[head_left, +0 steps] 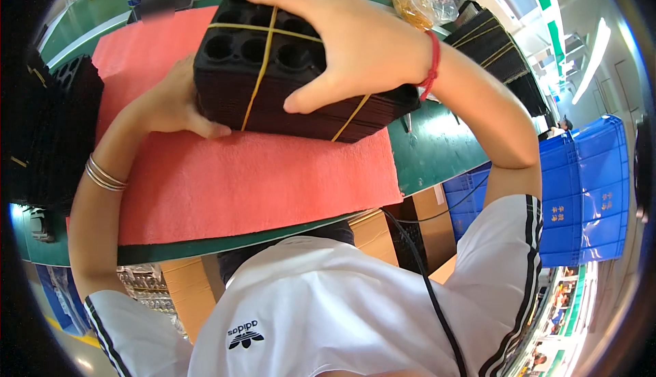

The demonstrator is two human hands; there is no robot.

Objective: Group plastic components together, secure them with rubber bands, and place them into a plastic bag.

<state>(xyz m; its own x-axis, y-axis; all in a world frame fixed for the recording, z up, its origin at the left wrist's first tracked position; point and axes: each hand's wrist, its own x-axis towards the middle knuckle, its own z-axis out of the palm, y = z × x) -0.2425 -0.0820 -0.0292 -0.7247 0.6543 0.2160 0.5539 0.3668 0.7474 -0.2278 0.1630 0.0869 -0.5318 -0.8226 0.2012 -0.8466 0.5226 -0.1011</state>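
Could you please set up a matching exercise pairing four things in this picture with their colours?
Things:
1. stack of trays held by the left hand and the right hand
2. mat under the stack
3. crates beside the table
4. bands tied round the stack

Colours:
A. blue
B. yellow
C. black
D. red

Pairs: 1-C, 2-D, 3-A, 4-B

tray stack [287,70] on mat [253,179], crates [581,186] right
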